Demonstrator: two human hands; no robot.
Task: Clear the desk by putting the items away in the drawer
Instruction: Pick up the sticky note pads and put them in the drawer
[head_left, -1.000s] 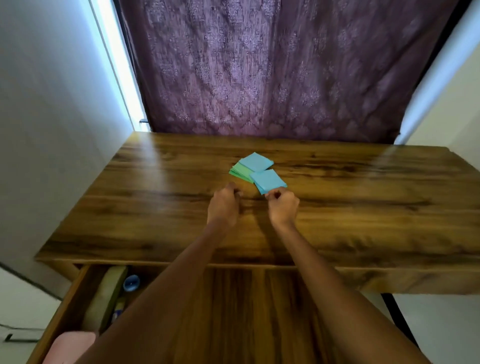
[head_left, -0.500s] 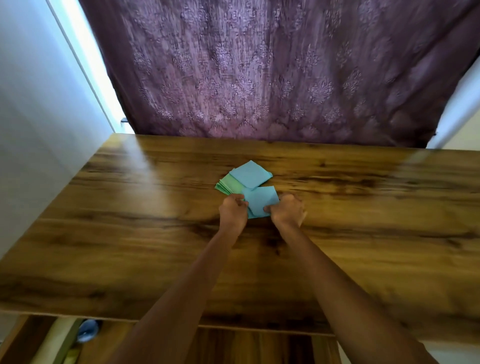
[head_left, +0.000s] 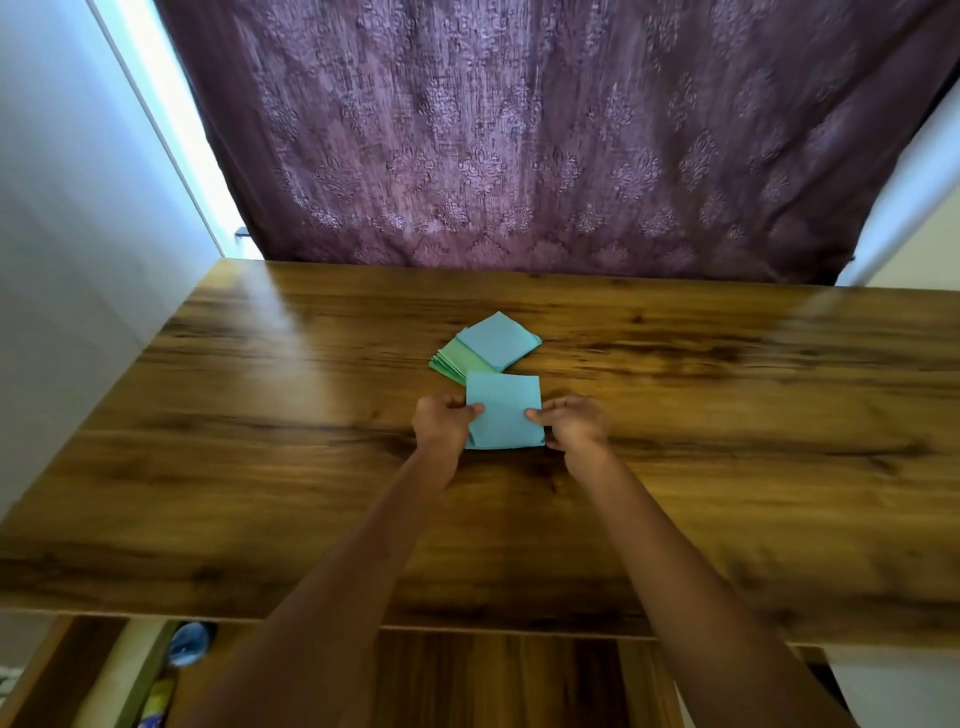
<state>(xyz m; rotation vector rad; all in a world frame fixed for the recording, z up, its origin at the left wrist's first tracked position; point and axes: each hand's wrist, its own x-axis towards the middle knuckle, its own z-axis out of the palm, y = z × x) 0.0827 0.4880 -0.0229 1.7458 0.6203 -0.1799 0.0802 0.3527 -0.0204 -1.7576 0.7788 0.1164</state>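
Observation:
A blue stack of square paper notes (head_left: 504, 410) lies near the middle of the wooden desk (head_left: 260, 441). My left hand (head_left: 444, 423) grips its left edge and my right hand (head_left: 574, 423) grips its right edge. Just behind it lie a second blue stack (head_left: 498, 340) and a green stack (head_left: 454, 361), partly overlapped by the blue ones. The open drawer (head_left: 57, 670) shows below the desk's front edge at the lower left, with a blue round object (head_left: 189, 642) and other small items inside.
A purple patterned curtain (head_left: 519, 145) hangs behind the desk. A white wall (head_left: 67, 234) runs along the left side, and a bright window strip sits beside the curtain.
Both hands moved forward onto the nearer blue stack and took hold of its two sides, squaring it up. The view tilted up, so less of the drawer shows.

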